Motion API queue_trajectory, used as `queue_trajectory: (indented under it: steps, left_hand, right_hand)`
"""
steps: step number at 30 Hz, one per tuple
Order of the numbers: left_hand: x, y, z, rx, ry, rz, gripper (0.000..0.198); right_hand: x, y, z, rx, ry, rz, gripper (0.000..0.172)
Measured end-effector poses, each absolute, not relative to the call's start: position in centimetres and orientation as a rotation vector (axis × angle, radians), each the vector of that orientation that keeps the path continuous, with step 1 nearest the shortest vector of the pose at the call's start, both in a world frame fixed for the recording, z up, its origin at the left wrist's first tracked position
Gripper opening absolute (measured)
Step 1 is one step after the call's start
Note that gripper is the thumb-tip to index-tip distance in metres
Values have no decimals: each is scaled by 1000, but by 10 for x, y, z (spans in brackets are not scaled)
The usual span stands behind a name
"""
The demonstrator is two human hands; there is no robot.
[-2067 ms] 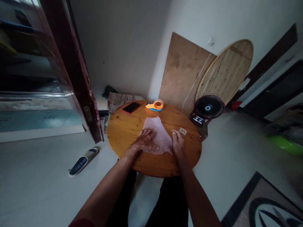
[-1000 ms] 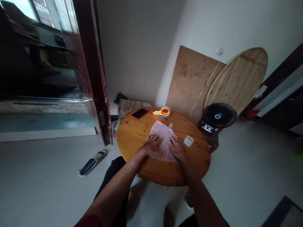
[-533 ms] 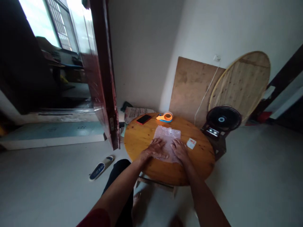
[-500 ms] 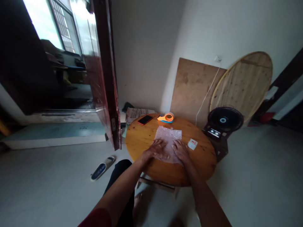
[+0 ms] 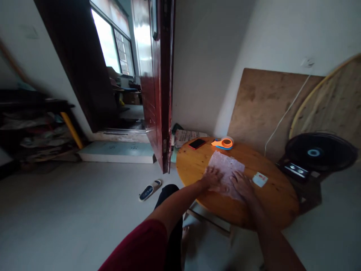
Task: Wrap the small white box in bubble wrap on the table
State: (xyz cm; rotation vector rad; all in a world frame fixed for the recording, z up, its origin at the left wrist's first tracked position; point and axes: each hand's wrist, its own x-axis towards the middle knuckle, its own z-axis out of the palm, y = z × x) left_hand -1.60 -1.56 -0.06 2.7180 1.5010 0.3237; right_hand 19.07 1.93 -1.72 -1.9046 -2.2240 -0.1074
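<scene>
A sheet of pinkish, clear bubble wrap lies on the round wooden table. My left hand rests flat on its left part, fingers spread. On its right side my right hand lies with outstretched fingers. Both hands press on the wrap without gripping it. Beyond the sheet sits an orange tape dispenser with a roll of tape. A phone with a red edge is at the table's far left. To the right of my right hand is a small white packet with a red mark.
A dark red door stands ajar left of the table. A black fan-like appliance is at the right. Behind the table, a wooden board leans on the wall. One slipper lies on the floor.
My view has turned to the left, so the table appears farther right. Both hands stay flat on the bubble wrap.
</scene>
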Motion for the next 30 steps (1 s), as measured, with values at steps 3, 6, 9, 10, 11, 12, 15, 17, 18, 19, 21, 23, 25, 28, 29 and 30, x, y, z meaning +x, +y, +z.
queue_trajectory:
  steps: [3, 6, 9, 10, 11, 12, 15, 17, 18, 19, 21, 23, 25, 28, 29, 30]
  left_hand:
    - [-16, -19, 3, 2686, 1525, 406, 59]
    - [-17, -20, 5, 2565, 1678, 591, 49]
    - [-17, -17, 1, 2514, 1679, 577, 44]
    - [-17, -16, 0, 2504, 1678, 571, 43]
    - [-16, -15, -1, 2496, 1677, 569, 42]
    - [-16, -14, -3, 2490, 1673, 568, 42]
    - [-16, -15, -4, 2483, 1691, 580, 41]
    - [-17, -15, -4, 2485, 1717, 586, 40]
    - [-17, -16, -4, 2484, 1730, 592, 40]
    - [-17, -16, -4, 2481, 1740, 600, 40]
    - [-16, -16, -5, 2474, 1753, 623, 41]
    - [-15, -15, -6, 2466, 1761, 634, 41]
    - [-14, -16, -7, 2456, 1757, 629, 40]
    - [-14, -16, -6, 2440, 1727, 635, 39]
    - [-14, -17, -5, 2432, 1720, 636, 39]
    - [-14, -17, -5, 2424, 1719, 636, 38]
  right_hand:
    - [187, 14, -9, -1897, -2229, -80, 48]
    - [185, 12, -6, -1939, -2230, -52, 48]
    - [186, 13, -8, -1971, -2223, -20, 50]
    - [186, 13, -9, -1971, -2224, -11, 50]
    - [186, 14, -10, -1949, -2220, -5, 50]
    - [187, 13, -10, -1928, -2221, -2, 49]
    - [185, 11, -10, -1931, -2193, -10, 49]
    - [184, 10, -8, -1981, -2156, -28, 51]
    - [183, 9, -8, -2012, -2139, -37, 52]
    - [182, 9, -7, -2043, -2126, -47, 53]
    - [180, 8, -6, -2076, -2130, -54, 53]
    - [179, 7, -5, -2071, -2147, -58, 53]
    - [178, 7, -4, -2075, -2140, -65, 53]
    - [176, 6, -4, -2114, -2112, -84, 52]
    - [176, 6, -4, -2125, -2104, -94, 52]
    - [176, 6, -4, -2130, -2103, -103, 52]
